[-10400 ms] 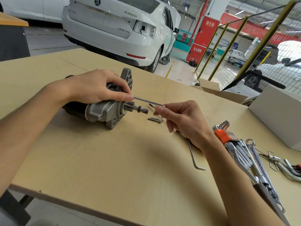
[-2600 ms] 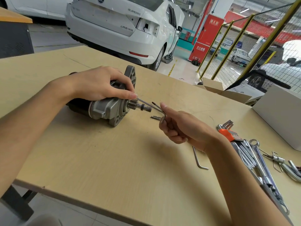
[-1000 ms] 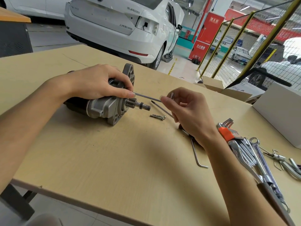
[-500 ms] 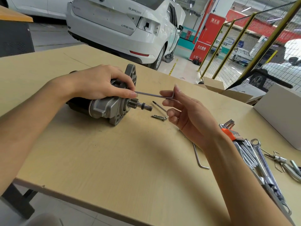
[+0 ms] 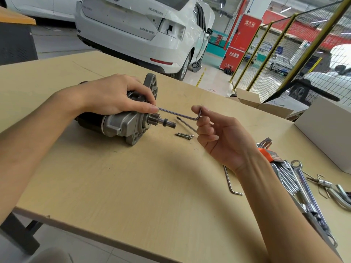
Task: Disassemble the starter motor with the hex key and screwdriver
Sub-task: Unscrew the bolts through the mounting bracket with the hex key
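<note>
The starter motor (image 5: 121,126) lies on its side on the wooden table (image 5: 133,186), pinion shaft pointing right. My left hand (image 5: 117,95) grips its top, thumb at the nose housing. A thin hex key (image 5: 180,115) runs from the housing out to the right, bent end up. My right hand (image 5: 214,133), palm up, pinches that bent end between fingertips. A screwdriver shaft (image 5: 185,125) lies behind my right fingers. Two removed bolts (image 5: 184,135) lie on the table under the shaft.
Another hex key (image 5: 230,184) lies under my right forearm. An orange-holdered hex key set (image 5: 269,152), wrenches (image 5: 303,183) and pliers (image 5: 334,188) sit at the right. White boxes (image 5: 326,133) stand at the far right. A white car (image 5: 144,29) is parked beyond the table.
My right hand has turned the hex key's bent end round, from low near the table to pointing up, and rolled palm-up. The motor and my left hand have stayed put.
</note>
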Available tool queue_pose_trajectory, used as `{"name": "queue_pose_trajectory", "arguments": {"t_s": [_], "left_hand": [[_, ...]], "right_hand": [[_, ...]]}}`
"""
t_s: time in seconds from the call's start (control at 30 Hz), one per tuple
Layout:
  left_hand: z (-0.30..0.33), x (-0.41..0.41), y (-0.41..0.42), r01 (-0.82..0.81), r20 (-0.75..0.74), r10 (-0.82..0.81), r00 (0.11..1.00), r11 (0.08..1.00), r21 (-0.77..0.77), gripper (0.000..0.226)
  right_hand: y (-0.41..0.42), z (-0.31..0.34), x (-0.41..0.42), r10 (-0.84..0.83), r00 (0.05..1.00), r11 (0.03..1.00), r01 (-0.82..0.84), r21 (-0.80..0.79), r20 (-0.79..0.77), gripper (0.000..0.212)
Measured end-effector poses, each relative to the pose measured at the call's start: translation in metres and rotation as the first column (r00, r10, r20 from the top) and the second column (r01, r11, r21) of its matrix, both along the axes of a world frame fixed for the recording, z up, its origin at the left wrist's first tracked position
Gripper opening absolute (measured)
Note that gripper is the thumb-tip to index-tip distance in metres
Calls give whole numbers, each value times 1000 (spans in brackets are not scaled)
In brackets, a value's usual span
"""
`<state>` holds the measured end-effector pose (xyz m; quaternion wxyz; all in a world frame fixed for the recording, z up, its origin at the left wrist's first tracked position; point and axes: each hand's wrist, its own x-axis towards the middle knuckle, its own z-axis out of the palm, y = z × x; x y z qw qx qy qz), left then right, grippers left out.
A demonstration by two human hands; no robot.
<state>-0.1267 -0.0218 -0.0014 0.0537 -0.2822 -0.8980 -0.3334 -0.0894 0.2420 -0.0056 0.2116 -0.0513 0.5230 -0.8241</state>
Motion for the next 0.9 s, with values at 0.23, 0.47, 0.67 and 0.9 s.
{"name": "queue_pose_trajectory", "arguments": {"t_s": [0.23,0.47,0.67,0.9], "left_hand": [[-1,0,0,-9,-8,9,1000,1000,1,28],[0,0,-1,-5,-13,5,1000,1000,-1,28],[0,0,0,-6,-14,6,1000,1000,0,29],[1,0,0,2,-2,-2,1000,1000,7,27]], "right_hand": [[-3,-1,0,-12,1000,1000,12,-15,4,21],[-4,-5,0,-35,999,996,38,80,-35,25],[0,-3,1,4,999,954,8,299,-41,43],[3,4,5,153,988,951,-139,277,-30,43]]}}
